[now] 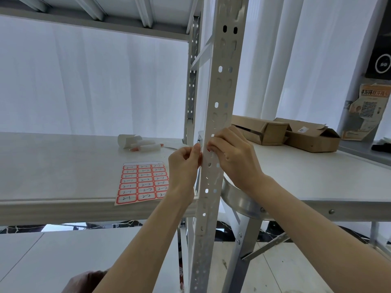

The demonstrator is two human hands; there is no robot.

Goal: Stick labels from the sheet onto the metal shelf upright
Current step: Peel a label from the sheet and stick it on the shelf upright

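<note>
A white perforated metal shelf upright (220, 85) runs from top to bottom through the middle of the view. Both hands meet on it just above the shelf board. My left hand (184, 166) pinches its left edge with thumb and forefinger. My right hand (231, 154) presses its fingertips on the upright's front face, where a sliver of red label (208, 149) shows under them. The label sheet (143, 182), red-bordered with handwritten numbers, lies flat on the shelf board (63, 166) to the left of my hands, near the front edge.
Rolled white paper scraps (137, 143) lie at the back of the shelf board. Two open cardboard boxes (285, 132) sit on a white table (317, 176) to the right. A rear upright (191, 81) stands behind. A lower shelf (63, 261) is below.
</note>
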